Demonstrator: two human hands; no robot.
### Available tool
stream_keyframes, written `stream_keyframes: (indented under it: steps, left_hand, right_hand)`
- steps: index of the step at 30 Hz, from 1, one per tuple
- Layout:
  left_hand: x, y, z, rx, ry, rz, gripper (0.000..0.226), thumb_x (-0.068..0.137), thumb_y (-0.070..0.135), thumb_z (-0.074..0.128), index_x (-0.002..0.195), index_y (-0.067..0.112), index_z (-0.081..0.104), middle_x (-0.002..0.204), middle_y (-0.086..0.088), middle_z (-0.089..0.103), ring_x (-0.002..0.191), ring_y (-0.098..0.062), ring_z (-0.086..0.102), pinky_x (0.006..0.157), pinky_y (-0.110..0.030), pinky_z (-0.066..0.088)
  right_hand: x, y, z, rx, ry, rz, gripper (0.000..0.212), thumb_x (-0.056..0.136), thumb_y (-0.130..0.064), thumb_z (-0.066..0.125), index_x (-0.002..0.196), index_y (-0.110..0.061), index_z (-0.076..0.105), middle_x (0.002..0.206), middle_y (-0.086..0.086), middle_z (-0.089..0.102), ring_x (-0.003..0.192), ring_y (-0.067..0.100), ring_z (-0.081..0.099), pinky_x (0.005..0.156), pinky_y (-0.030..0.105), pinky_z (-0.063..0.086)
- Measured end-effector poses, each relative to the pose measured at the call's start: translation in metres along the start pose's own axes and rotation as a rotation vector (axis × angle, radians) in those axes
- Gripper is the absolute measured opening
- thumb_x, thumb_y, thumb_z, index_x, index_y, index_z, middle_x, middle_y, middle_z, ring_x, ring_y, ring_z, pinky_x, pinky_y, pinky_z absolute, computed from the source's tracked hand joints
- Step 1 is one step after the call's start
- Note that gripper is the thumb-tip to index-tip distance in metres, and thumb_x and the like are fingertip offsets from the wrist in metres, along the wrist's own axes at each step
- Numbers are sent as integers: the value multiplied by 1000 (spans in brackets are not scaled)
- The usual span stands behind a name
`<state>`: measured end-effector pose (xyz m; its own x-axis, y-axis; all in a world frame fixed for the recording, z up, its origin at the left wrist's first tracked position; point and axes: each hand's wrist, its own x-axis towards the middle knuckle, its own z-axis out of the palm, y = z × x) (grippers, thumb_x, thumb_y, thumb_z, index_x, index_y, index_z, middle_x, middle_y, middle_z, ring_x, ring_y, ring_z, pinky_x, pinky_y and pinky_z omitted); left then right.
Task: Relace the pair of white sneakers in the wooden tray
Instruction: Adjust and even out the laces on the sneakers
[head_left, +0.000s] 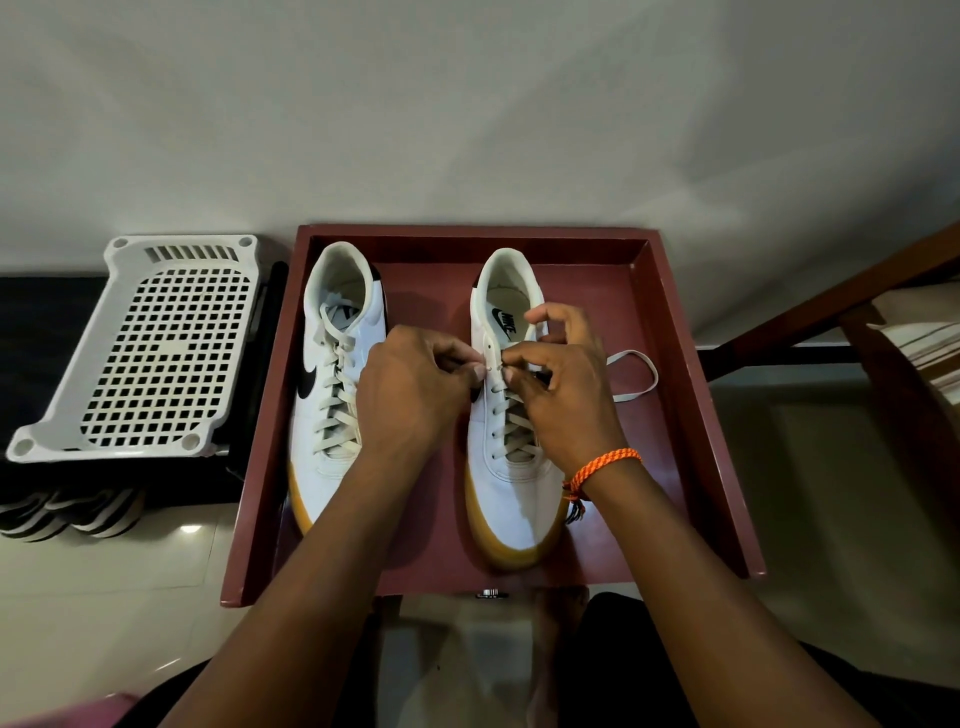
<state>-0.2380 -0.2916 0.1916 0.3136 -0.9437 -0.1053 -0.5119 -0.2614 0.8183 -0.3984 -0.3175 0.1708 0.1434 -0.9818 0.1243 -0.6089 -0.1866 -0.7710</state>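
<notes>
White plastic rack (150, 353) left of tray (691, 415) — hands (415, 395) cover right sneaker (511, 488).

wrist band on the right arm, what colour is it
Orange, a braided cord band with dark loose ends, clearest in the head view.

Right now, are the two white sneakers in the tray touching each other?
Apart. The head view shows bare red-brown tray floor running the whole way between the left sneaker and the right sneaker, though the hands cover part of it.
</notes>
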Motion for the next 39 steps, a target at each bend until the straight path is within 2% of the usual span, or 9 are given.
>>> stream_keyframes:
  steps: [4,9,18,22,24,29,34,36,39]
  left_hand:
    - [-3,6,-2,10,-5,-3,7,87,29,77,84,33,82,67,15,74,67,-9,73,73,-44,64]
    - [-4,12,-5,24,-25,-24,24,77,40,53,75,32,75,69,12,74,64,-14,73,69,-47,64]
    - [2,2,2,109,-64,112,19,97,35,76,80,25,75,70,11,72,68,-8,69,70,-38,61]
    - [4,2,-2,-200,-150,6,24,104,20,67,81,19,75,71,4,75,62,-12,67,62,-34,53]
    - [3,6,-7,-454,-175,-50,26,106,15,63,83,15,74,78,-5,76,71,-23,66,62,-30,46]
    - [5,13,-21,-929,-258,-15,18,107,17,58,94,12,69,95,-8,74,95,-24,74,86,-32,61]
    - [3,20,-35,-1400,-310,-60,25,109,18,48,91,14,65,88,0,70,88,-17,72,94,-37,60]
    - [4,20,-41,-1417,-283,-100,28,106,18,45,84,16,62,84,-1,66,78,-19,67,84,-37,59]
    - [6,16,-37,-1077,-109,-104,20,94,18,41,80,15,56,84,-7,65,76,-20,62,69,-33,54]
  right_hand:
    - [-2,-7,-4,-79,7,-34,14,89,-8,77,90,-22,78,146,-6,48,129,21,45,99,35,47]
    - [-3,-11,-11,-343,-31,-136,7,83,-14,70,88,-19,69,160,-3,39,137,26,41,100,40,48]
    - [1,-4,-8,-45,-42,-26,6,93,-14,71,93,-20,72,155,-8,42,143,17,39,103,30,40]
    - [1,-4,-12,-81,-55,-31,7,88,-15,71,88,-22,68,152,-7,44,139,18,42,102,33,44]
    - [1,-5,-14,-92,-71,-40,8,86,-17,71,86,-23,66,150,-8,45,138,17,43,103,39,47]
    - [1,-4,-19,-187,-100,-93,5,86,-20,71,88,-22,66,149,-8,45,135,18,44,98,44,52]
    - [2,-1,-19,-112,-135,-64,15,83,-25,66,97,-24,70,150,-13,41,135,17,45,98,48,54]
    - [3,0,-19,-107,-135,-64,11,83,-23,70,94,-23,73,149,-12,43,134,17,44,100,48,52]
    - [3,2,-19,-93,-121,-69,10,84,-18,73,91,-25,75,147,-10,47,133,18,46,100,47,52]
